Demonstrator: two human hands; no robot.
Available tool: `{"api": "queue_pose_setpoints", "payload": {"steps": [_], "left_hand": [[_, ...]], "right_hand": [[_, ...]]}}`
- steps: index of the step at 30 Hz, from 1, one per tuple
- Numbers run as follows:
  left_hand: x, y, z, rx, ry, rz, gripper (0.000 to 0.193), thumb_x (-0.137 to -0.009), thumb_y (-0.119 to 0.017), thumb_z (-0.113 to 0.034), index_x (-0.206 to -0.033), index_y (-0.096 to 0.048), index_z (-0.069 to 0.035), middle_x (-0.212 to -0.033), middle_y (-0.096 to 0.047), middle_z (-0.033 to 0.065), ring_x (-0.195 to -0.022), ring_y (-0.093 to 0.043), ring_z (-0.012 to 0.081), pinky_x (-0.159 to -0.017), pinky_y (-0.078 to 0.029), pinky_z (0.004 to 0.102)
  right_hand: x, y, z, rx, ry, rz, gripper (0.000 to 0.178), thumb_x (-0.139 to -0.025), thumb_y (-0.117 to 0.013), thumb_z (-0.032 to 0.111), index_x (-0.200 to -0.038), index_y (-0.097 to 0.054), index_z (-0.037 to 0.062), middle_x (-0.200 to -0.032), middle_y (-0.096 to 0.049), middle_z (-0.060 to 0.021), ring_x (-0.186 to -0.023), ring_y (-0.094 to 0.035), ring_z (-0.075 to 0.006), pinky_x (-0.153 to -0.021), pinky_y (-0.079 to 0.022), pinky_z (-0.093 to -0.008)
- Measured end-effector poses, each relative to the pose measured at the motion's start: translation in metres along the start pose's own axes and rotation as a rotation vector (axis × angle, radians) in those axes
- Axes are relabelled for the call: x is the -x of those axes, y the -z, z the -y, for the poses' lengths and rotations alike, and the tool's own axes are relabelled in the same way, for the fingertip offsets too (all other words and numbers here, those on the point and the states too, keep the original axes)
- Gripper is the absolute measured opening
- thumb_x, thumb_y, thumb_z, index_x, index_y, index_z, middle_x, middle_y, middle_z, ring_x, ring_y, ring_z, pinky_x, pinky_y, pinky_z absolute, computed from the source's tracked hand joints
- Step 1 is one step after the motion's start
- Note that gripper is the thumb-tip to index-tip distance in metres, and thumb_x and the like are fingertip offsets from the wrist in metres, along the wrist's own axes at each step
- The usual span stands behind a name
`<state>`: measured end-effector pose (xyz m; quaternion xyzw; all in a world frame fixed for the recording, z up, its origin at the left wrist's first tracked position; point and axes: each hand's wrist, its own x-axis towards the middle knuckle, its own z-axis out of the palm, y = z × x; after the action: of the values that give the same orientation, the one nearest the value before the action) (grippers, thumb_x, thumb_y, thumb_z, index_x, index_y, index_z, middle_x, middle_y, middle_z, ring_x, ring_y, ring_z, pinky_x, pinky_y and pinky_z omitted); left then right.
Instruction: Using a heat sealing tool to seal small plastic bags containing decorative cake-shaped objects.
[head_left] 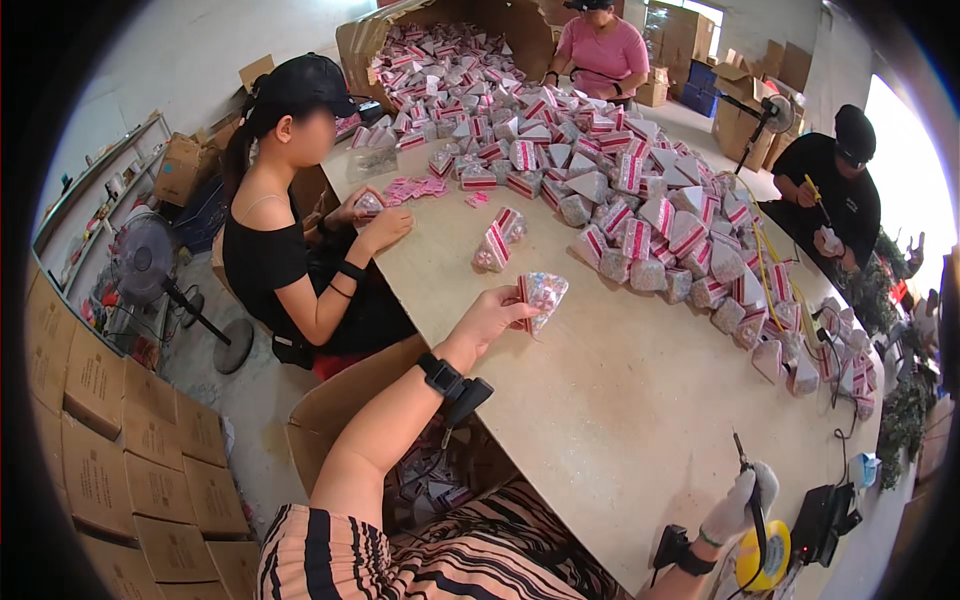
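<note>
Out over the table [600,420], my left hand [488,318] is closed on the edge of a small clear triangular packet [546,296] with pink and pale pieces inside. Two similar packets [496,246] with pink labels lie just beyond it. At the lower right, my right hand [738,508], in a white glove, is wrapped around a soldering iron [742,455], its thin tip pointing up and away. Beside that hand are a round yellow object [768,556], partly hidden by a dark cord, and a black box [822,520] with a small red light.
A big heap of packets [640,210] spreads over the far table. At left a person [290,210] handles a packet; two others [605,50] [838,190] work at the back and right. A carton [310,430] of packets stands below the table's edge, with stacked boxes [150,450] and a fan [150,258] leftward.
</note>
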<state>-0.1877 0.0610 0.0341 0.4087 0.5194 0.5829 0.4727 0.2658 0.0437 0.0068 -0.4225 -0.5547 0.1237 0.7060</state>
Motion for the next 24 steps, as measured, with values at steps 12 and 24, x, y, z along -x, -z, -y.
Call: {"api": "queue_pose_setpoints", "payload": {"steps": [12, 24], "left_hand": [[0.044, -0.03, 0.019, 0.098, 0.082, -0.014, 0.052, -0.08, -0.071, -0.018, -0.125, -0.051, -0.001, -0.103, -0.064, 0.0065, -0.086, -0.064, 0.0138, -0.074, -0.054, 0.0283], [0.045, -0.047, 0.033, 0.195, 0.104, -0.014, 0.053, -0.081, -0.071, -0.011, -0.127, -0.047, 0.002, -0.099, -0.064, 0.0081, -0.082, -0.065, 0.0142, -0.069, -0.055, 0.0287]], "right_hand": [[0.003, -0.005, 0.004, -0.107, -0.001, 0.046, 0.011, -0.087, -0.059, 0.002, -0.098, -0.059, 0.0005, -0.093, -0.056, -0.0034, -0.076, -0.048, -0.0098, -0.067, -0.042, -0.0245], [0.003, -0.002, -0.004, -0.07, -0.014, 0.032, 0.011, -0.087, -0.059, 0.003, -0.098, -0.059, 0.0007, -0.091, -0.055, -0.0033, -0.072, -0.047, -0.0091, -0.064, -0.041, -0.0235]]}}
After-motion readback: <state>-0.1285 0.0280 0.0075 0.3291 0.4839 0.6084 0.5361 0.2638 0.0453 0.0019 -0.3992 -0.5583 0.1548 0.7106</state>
